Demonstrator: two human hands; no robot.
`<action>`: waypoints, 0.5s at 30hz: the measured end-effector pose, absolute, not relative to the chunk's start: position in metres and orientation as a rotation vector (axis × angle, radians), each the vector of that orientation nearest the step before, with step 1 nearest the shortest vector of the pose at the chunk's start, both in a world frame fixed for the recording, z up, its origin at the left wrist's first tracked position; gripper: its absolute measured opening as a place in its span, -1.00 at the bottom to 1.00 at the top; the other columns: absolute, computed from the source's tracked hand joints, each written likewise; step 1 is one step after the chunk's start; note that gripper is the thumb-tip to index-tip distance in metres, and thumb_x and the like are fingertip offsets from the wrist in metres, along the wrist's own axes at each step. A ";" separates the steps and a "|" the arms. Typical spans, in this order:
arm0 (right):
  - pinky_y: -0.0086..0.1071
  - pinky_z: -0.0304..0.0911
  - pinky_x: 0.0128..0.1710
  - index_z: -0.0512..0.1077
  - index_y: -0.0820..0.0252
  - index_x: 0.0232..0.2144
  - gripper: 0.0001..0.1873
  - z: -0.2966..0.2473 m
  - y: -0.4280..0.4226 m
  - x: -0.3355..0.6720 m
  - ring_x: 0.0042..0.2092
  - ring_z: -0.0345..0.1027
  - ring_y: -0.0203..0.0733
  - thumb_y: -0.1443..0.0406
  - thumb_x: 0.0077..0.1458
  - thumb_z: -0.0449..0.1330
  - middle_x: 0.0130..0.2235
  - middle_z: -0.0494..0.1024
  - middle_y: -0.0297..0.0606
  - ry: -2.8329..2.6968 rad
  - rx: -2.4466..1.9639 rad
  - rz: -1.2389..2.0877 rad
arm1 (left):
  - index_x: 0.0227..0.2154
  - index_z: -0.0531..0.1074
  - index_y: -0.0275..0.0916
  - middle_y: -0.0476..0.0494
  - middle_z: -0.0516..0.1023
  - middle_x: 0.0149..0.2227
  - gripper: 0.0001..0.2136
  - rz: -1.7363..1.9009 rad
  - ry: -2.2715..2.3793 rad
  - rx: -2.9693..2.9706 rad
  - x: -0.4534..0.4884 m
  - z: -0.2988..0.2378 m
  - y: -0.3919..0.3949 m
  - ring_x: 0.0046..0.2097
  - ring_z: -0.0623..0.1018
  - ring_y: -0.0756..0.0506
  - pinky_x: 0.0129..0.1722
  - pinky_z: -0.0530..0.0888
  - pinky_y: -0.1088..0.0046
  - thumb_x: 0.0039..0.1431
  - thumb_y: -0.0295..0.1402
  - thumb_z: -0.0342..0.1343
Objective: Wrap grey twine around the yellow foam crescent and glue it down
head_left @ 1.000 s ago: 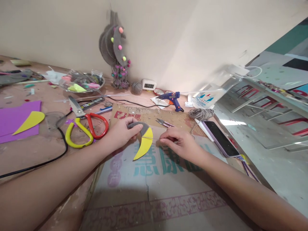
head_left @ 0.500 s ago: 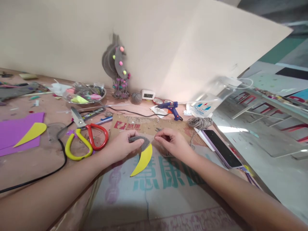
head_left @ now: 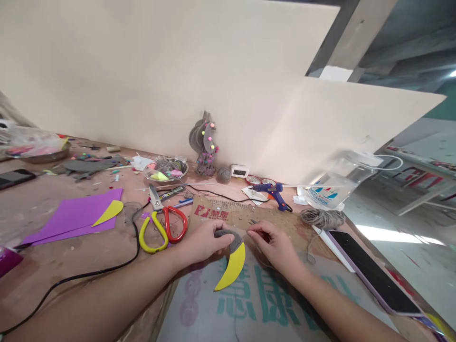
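Note:
My left hand (head_left: 203, 244) pinches the grey-wrapped top of a yellow foam crescent (head_left: 232, 266), which lies on a flattened printed cardboard sheet (head_left: 270, 304). My right hand (head_left: 274, 244) rests just right of the crescent with its fingers curled together, near a small pair of snips (head_left: 253, 222); what it pinches is too small to make out. Twine from a loose coil (head_left: 322, 218) runs toward that hand.
Yellow-and-red scissors (head_left: 162, 227) lie left of my hand, with a black cable (head_left: 107, 270) curving past. Purple foam sheet (head_left: 74, 216) with a yellow piece lies further left. A blue glue gun (head_left: 272, 192), phone (head_left: 374, 275), plastic bag (head_left: 335, 190) and pom-pom ornament (head_left: 204, 142) stand around.
The view has tilted up and swung left, showing more wall and table. My right hand moved closer to the crescent's wrapped end. My left hand keeps its hold.

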State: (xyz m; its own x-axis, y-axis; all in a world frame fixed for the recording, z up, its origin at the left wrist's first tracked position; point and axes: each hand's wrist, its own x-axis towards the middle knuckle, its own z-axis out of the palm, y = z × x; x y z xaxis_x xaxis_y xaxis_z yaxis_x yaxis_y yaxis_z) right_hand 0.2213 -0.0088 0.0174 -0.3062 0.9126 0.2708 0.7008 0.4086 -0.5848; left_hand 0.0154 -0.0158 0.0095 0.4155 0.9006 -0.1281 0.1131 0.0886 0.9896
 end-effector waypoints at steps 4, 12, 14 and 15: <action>-0.34 0.25 -0.36 0.45 0.18 -0.42 -0.80 0.017 -0.009 0.221 -0.37 0.35 -0.19 0.22 0.09 0.07 -0.43 0.49 -0.26 -2.091 -1.371 0.485 | -0.54 0.21 -0.21 0.12 0.29 -0.73 -0.83 0.762 0.990 1.382 0.016 0.008 -0.015 -0.69 0.22 0.09 -0.69 0.09 0.61 0.02 -0.27 0.04; -0.41 0.23 -0.44 0.30 0.18 0.04 -0.57 0.030 -0.011 0.232 -0.45 0.28 -0.35 0.31 0.10 0.01 -0.13 0.48 -0.17 -1.916 -1.359 0.700 | -0.52 0.21 -0.22 0.16 0.27 -0.72 -0.82 0.783 1.004 1.347 0.015 0.010 -0.017 -0.68 0.21 0.11 -0.67 0.10 0.64 0.03 -0.27 0.07; -0.47 0.15 -0.57 0.22 0.14 0.09 -0.55 0.036 -0.014 0.234 -0.58 0.14 -0.47 0.27 0.13 -0.01 -0.02 0.41 -0.15 -1.810 -1.317 0.907 | -0.53 0.21 -0.23 0.16 0.26 -0.73 -0.81 0.766 1.000 1.347 0.014 0.012 -0.017 -0.68 0.21 0.11 -0.66 0.10 0.64 0.03 -0.26 0.07; -0.48 0.13 -0.61 0.19 0.11 0.09 -0.56 0.038 -0.017 0.233 -0.60 0.10 -0.50 0.25 0.14 -0.02 0.04 0.36 -0.15 -1.777 -1.268 1.015 | -0.54 0.21 -0.23 0.16 0.26 -0.73 -0.80 0.766 1.002 1.349 0.014 0.013 -0.017 -0.68 0.21 0.11 -0.66 0.10 0.63 0.03 -0.26 0.08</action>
State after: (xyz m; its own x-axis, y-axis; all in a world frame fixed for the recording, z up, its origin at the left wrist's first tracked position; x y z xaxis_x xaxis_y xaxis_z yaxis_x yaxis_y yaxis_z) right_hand 0.2334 -0.0168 0.0378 -0.2589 0.9599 0.1078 0.3949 0.2070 -0.8951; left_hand 0.0140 -0.0170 0.0129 0.4065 0.9034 -0.1365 0.1055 0.1019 0.9892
